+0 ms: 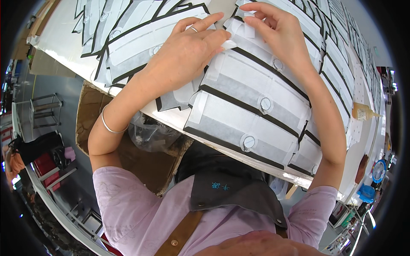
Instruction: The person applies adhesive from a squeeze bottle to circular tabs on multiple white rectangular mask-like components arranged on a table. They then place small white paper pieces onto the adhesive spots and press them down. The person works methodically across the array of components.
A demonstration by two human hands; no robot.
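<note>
Flat white panels [213, 119] with black edges lie in overlapping rows across the table, each with a round disc [248, 142] on it. My left hand [181, 55], with a ring on one finger, pinches a small white strip [229, 44] at the end of one panel. Between the thumb and fingers of my right hand [286, 36] is a small white rectangular piece [248, 30], held just above a panel end. Whether these small pieces are tape or paper I cannot tell. My fingertips partly cover both.
More panels [132, 38] fan out at the far left. On the right stands a bottle with a nozzle [362, 112] holding yellowish liquid. An open cardboard box [92, 102] with clear plastic [151, 134] sits below the table's near edge. A metal stool [45, 111] is on the floor at left.
</note>
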